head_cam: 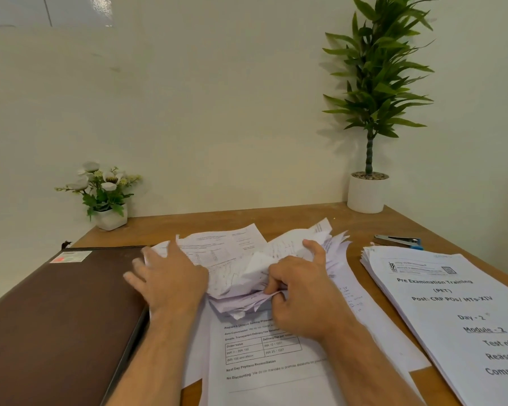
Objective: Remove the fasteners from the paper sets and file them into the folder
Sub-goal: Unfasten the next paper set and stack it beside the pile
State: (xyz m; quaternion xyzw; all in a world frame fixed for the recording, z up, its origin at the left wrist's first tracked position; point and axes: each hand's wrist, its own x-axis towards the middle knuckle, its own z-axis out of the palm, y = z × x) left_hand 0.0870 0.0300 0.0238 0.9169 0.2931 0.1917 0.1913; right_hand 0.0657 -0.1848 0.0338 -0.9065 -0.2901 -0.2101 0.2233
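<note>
Right hand (301, 291) curled into the crumpled paper set (247, 268) at mid-surface, grip clamped on the folded-back sheets, thumb and fingertips pinching the near edge, index finger stretched up along the far side. Left hand (170, 276) flat, fingers straight and spread, pressing the left part of the same set down, fingertips reaching the right edge of the folder (62, 317). Under the crumpled sheets, a flat printed sheet (264, 356) with a small table of figures, lying toward the near edge. Closed brown folder just left of the papers, a small label at its far left corner. To the right, apart from the worked set, a neat stack of papers (452, 312) headed "Pre Examination Training". Beyond that stack, a stapler (399, 241) lying on the wooden surface (320, 218). At the far right corner, a tall green plant in a white pot (365, 193); at the far left, a small pot of white flowers (106, 194) against the wall.
</note>
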